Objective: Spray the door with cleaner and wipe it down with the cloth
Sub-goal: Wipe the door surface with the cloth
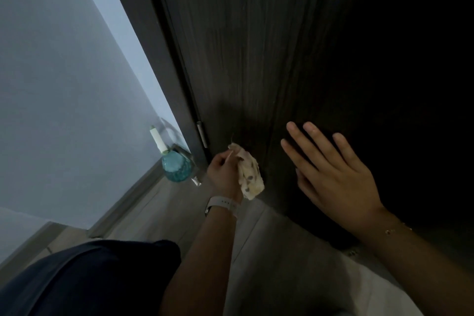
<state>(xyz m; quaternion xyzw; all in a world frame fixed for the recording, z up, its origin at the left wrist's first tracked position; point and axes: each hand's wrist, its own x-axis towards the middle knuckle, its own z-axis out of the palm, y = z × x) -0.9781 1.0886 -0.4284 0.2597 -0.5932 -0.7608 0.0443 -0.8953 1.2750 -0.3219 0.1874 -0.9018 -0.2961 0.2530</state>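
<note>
A dark wood-grain door (256,46) fills the upper middle and right of the head view. My left hand (223,172) grips a crumpled cream cloth (250,179) with dark spots and presses it against the door's lower part, near the hinge side. My right hand (331,177) lies flat on the door to the right of the cloth, fingers spread. A spray bottle (174,164) with blue-green liquid and a white nozzle stands on the floor by the door frame, left of my left hand.
A metal hinge (201,133) sits on the dark door frame just above the cloth. A pale wall (64,84) with a skirting board runs along the left. Grey wood-look flooring (166,208) lies below. My dark-clothed knee (89,279) is at the bottom left.
</note>
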